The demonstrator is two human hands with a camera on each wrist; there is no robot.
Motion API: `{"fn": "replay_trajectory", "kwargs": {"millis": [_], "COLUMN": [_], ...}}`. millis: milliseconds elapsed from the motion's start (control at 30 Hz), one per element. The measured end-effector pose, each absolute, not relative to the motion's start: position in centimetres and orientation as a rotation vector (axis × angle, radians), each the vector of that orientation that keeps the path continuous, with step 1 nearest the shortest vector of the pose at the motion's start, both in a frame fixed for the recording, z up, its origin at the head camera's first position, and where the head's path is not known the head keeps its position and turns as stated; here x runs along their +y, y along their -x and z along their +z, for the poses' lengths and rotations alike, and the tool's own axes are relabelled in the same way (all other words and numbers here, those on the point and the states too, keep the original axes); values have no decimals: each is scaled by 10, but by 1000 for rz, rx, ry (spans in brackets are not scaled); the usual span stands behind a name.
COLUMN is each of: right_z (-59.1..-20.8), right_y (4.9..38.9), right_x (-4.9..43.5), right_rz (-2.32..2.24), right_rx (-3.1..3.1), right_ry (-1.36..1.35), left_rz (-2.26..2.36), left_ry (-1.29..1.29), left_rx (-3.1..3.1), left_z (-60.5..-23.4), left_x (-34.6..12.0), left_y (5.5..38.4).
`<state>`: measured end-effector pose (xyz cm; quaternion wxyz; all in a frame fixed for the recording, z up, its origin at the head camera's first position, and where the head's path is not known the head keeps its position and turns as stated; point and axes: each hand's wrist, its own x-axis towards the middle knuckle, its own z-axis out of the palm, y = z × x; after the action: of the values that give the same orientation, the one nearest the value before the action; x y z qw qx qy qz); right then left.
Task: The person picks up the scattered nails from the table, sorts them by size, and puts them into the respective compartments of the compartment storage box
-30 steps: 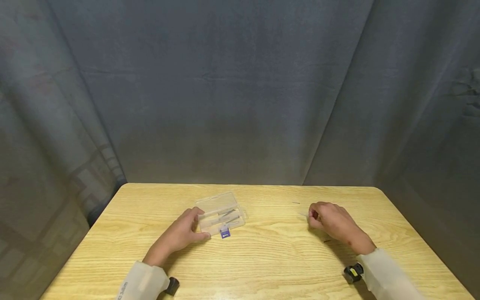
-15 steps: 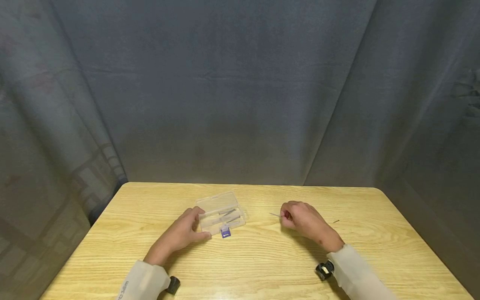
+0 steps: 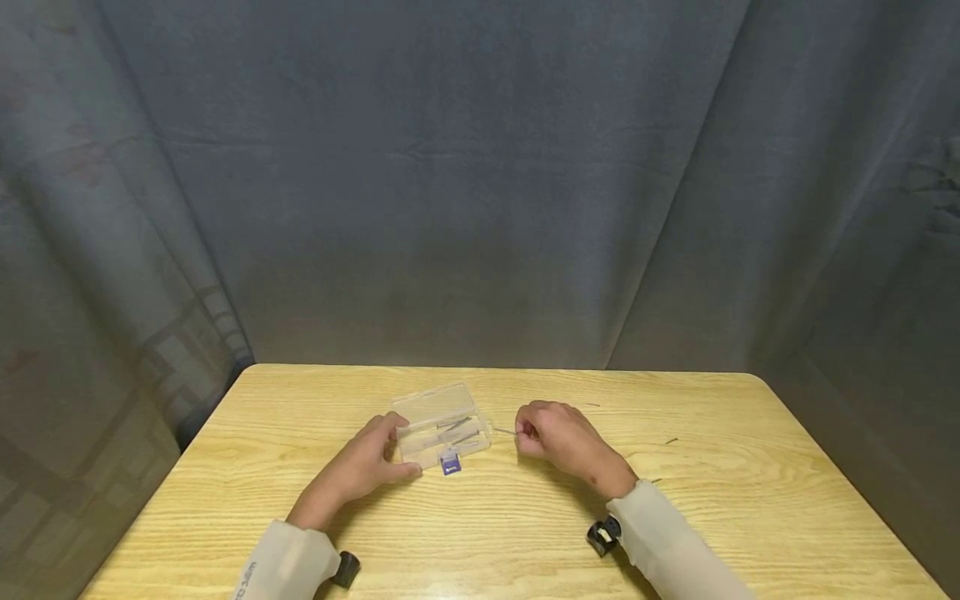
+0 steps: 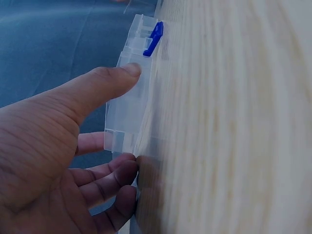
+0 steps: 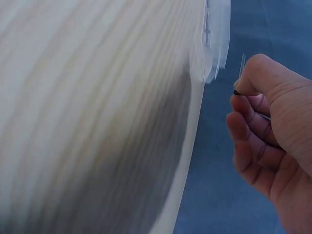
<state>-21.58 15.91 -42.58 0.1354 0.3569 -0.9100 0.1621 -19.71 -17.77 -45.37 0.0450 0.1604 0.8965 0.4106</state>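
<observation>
A clear plastic box (image 3: 415, 454) lies on the table with its lid (image 3: 435, 406) raised toward the back. Several thin grey rods (image 3: 459, 435) lie in its compartments, and a blue clasp (image 3: 450, 464) sits on its front side. My left hand (image 3: 367, 462) grips the box's left end, thumb at the front and fingers behind, as the left wrist view (image 4: 127, 92) also shows. Just right of the box, my right hand (image 3: 562, 437) pinches a thin grey rod (image 3: 504, 431) between thumb and forefinger. That rod points left toward the box; its exact kind is too small to tell.
Loose thin rods lie on the wooden table (image 3: 480, 542): one at the back (image 3: 592, 405), one farther right (image 3: 672, 440), and one partly hidden by the right wrist (image 3: 656, 480). Grey curtains (image 3: 450, 208) stand behind the table and at both sides.
My right hand has moved left across the table, carrying the thin rod close to the box's right end. My left hand and the box have stayed in place.
</observation>
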Motion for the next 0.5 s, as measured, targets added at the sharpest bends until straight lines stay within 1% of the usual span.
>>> {"fn": "replay_trajectory", "kwargs": {"millis": [500], "right_z": [-428], "right_y": [223], "right_x": [126], "right_rz": [442], "right_rx": [-2652], "right_ry": [-1084], "left_rz": [1265], "left_ry": [-523], "left_rx": [2723], "left_z": [-454], "left_x": [-179], "left_y": [198]}}
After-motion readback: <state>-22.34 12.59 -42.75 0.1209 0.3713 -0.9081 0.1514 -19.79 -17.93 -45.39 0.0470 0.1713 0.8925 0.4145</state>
